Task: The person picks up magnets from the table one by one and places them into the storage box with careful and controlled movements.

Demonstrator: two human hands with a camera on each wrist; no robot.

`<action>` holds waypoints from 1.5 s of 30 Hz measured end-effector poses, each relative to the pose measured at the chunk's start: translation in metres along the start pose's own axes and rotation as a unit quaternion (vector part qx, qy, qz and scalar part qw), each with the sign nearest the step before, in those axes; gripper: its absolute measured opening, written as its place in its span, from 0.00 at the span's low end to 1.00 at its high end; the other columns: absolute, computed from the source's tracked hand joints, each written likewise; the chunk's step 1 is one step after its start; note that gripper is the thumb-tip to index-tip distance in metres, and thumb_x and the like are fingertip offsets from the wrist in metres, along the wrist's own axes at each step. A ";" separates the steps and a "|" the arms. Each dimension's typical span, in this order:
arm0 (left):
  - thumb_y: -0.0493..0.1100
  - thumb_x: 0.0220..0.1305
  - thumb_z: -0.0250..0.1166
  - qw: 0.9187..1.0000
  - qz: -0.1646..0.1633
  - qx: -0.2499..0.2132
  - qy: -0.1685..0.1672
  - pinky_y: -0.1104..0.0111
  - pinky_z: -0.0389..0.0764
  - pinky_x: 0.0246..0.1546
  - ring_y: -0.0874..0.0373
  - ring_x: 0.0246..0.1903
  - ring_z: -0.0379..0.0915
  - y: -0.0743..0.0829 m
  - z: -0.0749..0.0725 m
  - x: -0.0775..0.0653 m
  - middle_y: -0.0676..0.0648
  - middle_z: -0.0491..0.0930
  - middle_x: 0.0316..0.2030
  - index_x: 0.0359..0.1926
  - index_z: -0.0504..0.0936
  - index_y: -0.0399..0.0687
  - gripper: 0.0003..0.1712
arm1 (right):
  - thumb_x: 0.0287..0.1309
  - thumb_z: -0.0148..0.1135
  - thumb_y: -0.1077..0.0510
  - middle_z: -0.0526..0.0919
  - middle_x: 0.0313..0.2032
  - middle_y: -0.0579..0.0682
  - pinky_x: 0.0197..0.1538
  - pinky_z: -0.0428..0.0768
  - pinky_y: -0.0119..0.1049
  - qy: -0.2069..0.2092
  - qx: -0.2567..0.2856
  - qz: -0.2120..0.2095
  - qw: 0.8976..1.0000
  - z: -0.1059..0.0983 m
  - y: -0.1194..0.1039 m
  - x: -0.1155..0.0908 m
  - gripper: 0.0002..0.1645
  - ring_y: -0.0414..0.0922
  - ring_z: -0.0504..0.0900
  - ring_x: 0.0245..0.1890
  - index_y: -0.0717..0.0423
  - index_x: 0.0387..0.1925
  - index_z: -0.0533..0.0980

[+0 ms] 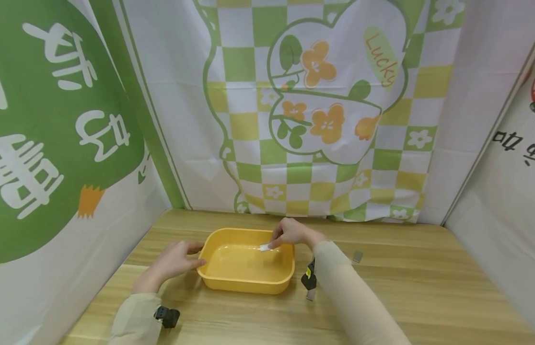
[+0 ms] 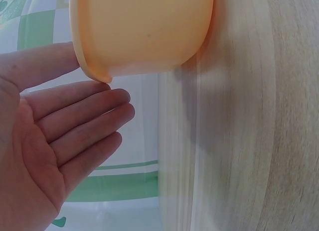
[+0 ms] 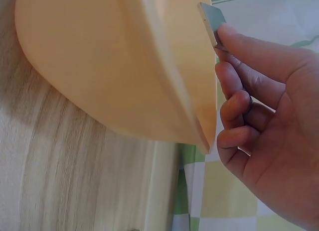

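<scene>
A yellow plastic basin (image 1: 247, 286) stands on the wooden table in the head view. My left hand (image 1: 174, 262) is at its left side, the thumb reaching over the rim and the fingers straight; in the left wrist view the fingertips (image 2: 122, 96) lie beside the rim. My right hand (image 1: 292, 233) is over the basin's back right part. Between thumb and index finger it pinches a small flat rectangular metal piece (image 3: 213, 23), pale in the head view (image 1: 265, 247). The right hand's other fingers are curled toward the palm.
Two small grey flat pieces lie on the table to the right of the basin: one (image 1: 357, 256) beyond the right forearm, another (image 1: 310, 294) near the wrist camera (image 1: 309, 279). Patterned cloth (image 1: 310, 191) hangs behind the table, with printed cloths at both sides.
</scene>
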State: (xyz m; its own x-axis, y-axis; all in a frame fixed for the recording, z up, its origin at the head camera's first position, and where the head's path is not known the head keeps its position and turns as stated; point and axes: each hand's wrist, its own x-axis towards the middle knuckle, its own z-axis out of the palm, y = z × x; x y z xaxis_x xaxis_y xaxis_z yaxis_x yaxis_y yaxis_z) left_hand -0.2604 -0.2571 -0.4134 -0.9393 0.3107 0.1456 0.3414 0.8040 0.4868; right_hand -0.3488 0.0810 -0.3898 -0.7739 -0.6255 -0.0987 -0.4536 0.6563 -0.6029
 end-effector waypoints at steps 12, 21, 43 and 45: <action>0.47 0.56 0.69 1.000 -0.007 -0.005 -0.001 0.46 0.73 0.56 0.40 0.52 0.76 0.001 0.001 -0.002 0.35 0.79 0.53 0.56 0.77 0.34 0.30 | 0.49 0.72 0.50 0.86 0.28 0.41 0.38 0.77 0.29 -0.022 -0.020 0.017 0.999 0.006 -0.006 0.009 0.08 0.35 0.77 0.30 0.49 0.29 0.86; 0.47 0.55 0.70 1.000 0.003 -0.003 0.002 0.47 0.74 0.55 0.41 0.51 0.77 0.001 0.000 -0.003 0.35 0.79 0.52 0.55 0.77 0.34 0.30 | 0.47 0.73 0.49 0.86 0.30 0.40 0.38 0.79 0.29 -0.038 -0.026 0.038 0.998 0.012 -0.008 0.013 0.09 0.36 0.81 0.32 0.48 0.29 0.86; 0.47 0.56 0.69 1.000 -0.004 0.003 0.003 0.46 0.73 0.55 0.41 0.52 0.76 0.000 0.001 0.000 0.36 0.79 0.53 0.56 0.77 0.35 0.30 | 0.55 0.67 0.57 0.85 0.24 0.47 0.27 0.72 0.22 -0.051 -0.030 0.025 0.998 0.023 -0.008 0.019 0.07 0.32 0.74 0.23 0.56 0.28 0.85; 0.47 0.56 0.69 1.000 -0.006 0.001 0.003 0.46 0.73 0.55 0.41 0.52 0.76 0.000 0.001 0.000 0.36 0.79 0.53 0.56 0.77 0.35 0.30 | 0.56 0.66 0.60 0.86 0.24 0.50 0.27 0.72 0.22 -0.048 -0.011 0.025 0.998 0.024 -0.007 0.019 0.06 0.33 0.75 0.22 0.59 0.29 0.85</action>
State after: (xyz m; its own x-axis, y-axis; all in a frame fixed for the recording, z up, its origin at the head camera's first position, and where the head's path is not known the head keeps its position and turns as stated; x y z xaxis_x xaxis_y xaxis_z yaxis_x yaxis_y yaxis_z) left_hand -0.2603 -0.2569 -0.4144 -0.9433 0.2987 0.1447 0.3307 0.8087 0.4864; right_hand -0.3498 0.0538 -0.4062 -0.7504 -0.6285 -0.2047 -0.4254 0.6961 -0.5783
